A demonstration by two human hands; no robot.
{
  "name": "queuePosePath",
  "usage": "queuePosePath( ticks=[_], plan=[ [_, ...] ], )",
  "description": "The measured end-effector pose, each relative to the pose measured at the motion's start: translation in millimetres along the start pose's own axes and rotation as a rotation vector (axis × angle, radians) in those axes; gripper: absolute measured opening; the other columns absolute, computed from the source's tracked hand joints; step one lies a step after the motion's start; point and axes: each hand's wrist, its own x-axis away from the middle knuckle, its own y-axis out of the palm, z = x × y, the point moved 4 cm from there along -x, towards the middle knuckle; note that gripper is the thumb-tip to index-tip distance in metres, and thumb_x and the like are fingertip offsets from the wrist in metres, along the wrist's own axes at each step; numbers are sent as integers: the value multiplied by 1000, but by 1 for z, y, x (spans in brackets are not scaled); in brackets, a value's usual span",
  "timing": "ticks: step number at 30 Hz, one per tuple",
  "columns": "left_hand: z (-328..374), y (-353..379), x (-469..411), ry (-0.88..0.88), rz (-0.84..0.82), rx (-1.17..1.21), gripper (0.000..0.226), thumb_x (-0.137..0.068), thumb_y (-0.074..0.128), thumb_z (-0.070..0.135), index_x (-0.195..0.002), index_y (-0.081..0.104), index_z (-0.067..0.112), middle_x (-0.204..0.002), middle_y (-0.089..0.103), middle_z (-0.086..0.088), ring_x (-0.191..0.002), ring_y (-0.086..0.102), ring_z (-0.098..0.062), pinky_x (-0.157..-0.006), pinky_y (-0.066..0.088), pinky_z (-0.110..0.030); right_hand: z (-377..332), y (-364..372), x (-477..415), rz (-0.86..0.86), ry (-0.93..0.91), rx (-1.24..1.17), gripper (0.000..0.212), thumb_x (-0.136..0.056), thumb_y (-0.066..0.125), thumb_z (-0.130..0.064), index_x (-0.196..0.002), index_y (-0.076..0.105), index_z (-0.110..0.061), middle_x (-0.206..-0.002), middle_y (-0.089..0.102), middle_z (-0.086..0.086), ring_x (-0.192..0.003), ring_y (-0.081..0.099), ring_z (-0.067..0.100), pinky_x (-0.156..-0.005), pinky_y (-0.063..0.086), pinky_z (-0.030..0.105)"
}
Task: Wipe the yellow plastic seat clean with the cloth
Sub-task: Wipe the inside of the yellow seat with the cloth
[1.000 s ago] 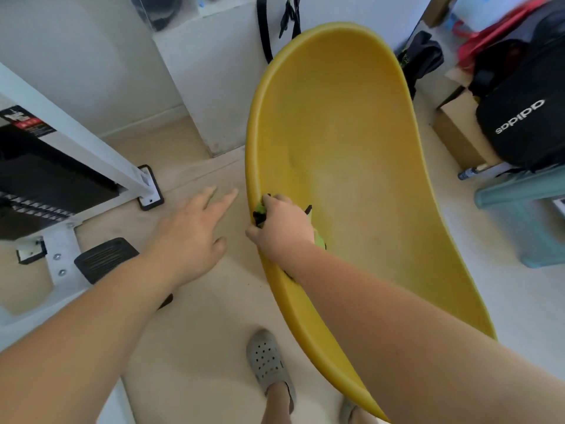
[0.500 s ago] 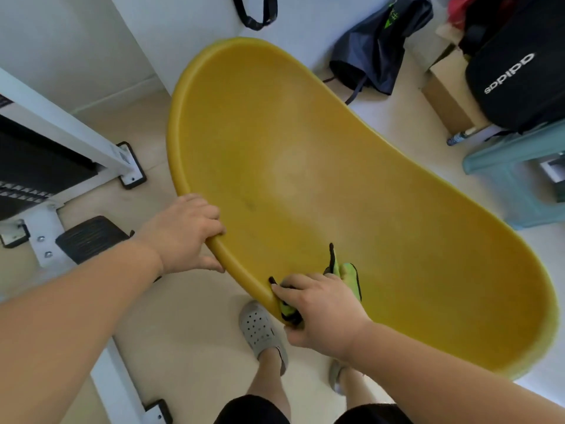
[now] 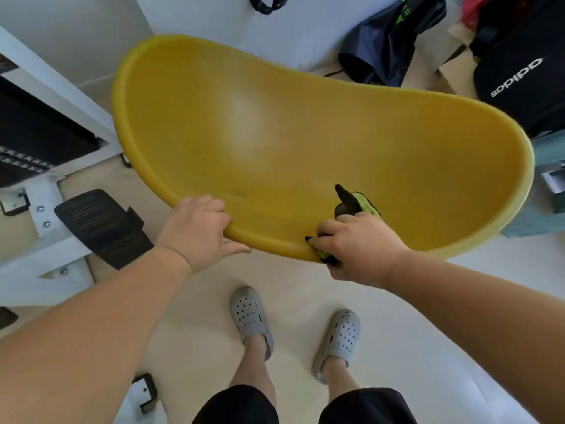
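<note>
The yellow plastic seat (image 3: 305, 142) is a large curved shell held up in front of me, its hollow side facing me. My left hand (image 3: 198, 231) grips its near rim at the lower left, fingers curled over the edge. My right hand (image 3: 357, 246) is closed on a green and black cloth (image 3: 362, 205) and presses it against the seat's near rim and inner surface. Part of the cloth sticks out above my knuckles; the rest is hidden under my hand.
A white metal frame with a black pedal (image 3: 97, 224) stands at the left. A dark bag (image 3: 385, 41), a black adidas bag (image 3: 519, 81), a cardboard box (image 3: 452, 71) and a teal stool (image 3: 547, 191) crowd the back right. My feet in grey clogs (image 3: 250, 319) stand on the pale floor below.
The seat has swung from upright to lying across in front of me. My left hand went from open in the air to gripping the rim. My right hand slid along the rim with the cloth.
</note>
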Motion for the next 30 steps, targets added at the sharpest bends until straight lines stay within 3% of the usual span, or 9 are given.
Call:
queuePosePath(
  ticks=[4,10,12,15,19,25,30],
  plan=[
    [12,-5,-21,-159,-89,-13,80,-71,28,88,-75,72,21,-69,38,7,-80,50,-22,-68,31,-34,48,-15,-3,73,24,112,29,-88,60,-41,-115,67,-33,-106,61,-6,-85,59,24,-64,43,33],
    [27,-15,-56,-307,-134,-36,70,-72,24,84,-67,56,21,-72,37,5,-83,47,-21,-66,28,-33,105,-32,-15,190,106,236,17,-96,59,-39,-108,70,-32,-105,61,-4,-86,57,25,-63,34,34],
    [32,-16,-69,-337,-128,-21,68,-71,25,84,-65,51,21,-71,39,4,-79,41,-20,-66,28,-34,123,-38,-18,228,112,240,20,-98,56,-42,-108,70,-32,-107,61,-4,-87,57,26,-64,35,34],
    [35,-16,-89,-345,-119,-25,71,-71,23,84,-68,56,22,-73,43,4,-84,49,-23,-67,35,-35,150,-43,-22,261,97,276,24,-98,52,-47,-107,69,-32,-108,61,-5,-88,56,25,-66,41,36],
    [45,-15,-116,-380,-92,1,71,-74,36,85,-69,63,19,-73,45,3,-87,55,-26,-69,40,-36,185,-43,-22,291,138,259,22,-94,60,-46,-105,72,-31,-109,63,-3,-90,58,28,-66,41,36],
    [60,-10,-166,-485,-50,254,63,-67,51,87,-60,47,25,-71,44,8,-88,50,-21,-72,37,-35,245,-45,-21,375,270,185,27,-93,65,-44,-115,72,-29,-118,62,-2,-95,56,29,-66,35,36],
    [65,-5,-169,-467,70,180,69,-63,31,95,-60,44,27,-68,40,9,-82,53,-20,-63,41,-32,275,-43,-30,319,125,109,35,-92,62,-50,-121,70,-32,-110,59,0,-94,57,29,-70,50,42]
  ],
)
